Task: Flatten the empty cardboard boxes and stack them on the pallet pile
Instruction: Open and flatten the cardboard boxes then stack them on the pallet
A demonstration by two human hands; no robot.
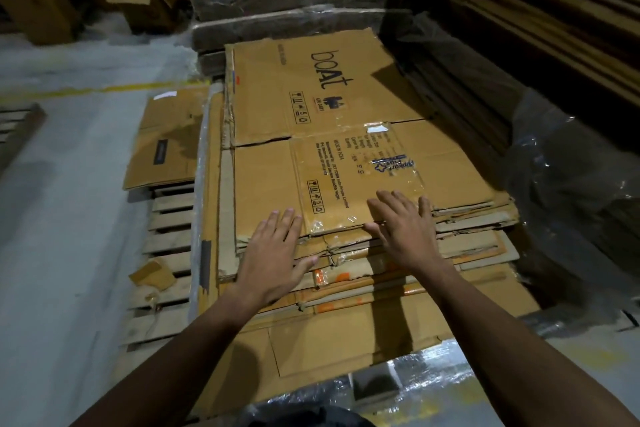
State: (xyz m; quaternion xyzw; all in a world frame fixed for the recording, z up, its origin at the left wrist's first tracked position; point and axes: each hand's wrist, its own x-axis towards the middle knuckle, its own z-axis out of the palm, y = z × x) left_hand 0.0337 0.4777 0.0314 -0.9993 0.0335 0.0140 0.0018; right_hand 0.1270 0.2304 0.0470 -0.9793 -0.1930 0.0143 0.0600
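A flattened brown cardboard box (311,135) printed "boAt" lies on top of a pile of flattened boxes (381,288) on a wooden pallet (166,229). My left hand (273,253) lies flat with straight fingers on the near left edge of the top box. My right hand (405,225) presses flat with spread fingers on the near right part of the same box, beside its taped label. Neither hand grips anything.
A smaller flattened box (166,142) lies on the pallet slats at the left. Plastic-wrapped cardboard bundles (294,3) rise behind the pile. Dark plastic sheeting (571,166) lies at the right. Unflattened boxes (131,0) stand at the far left, past grey floor with a yellow line (104,88).
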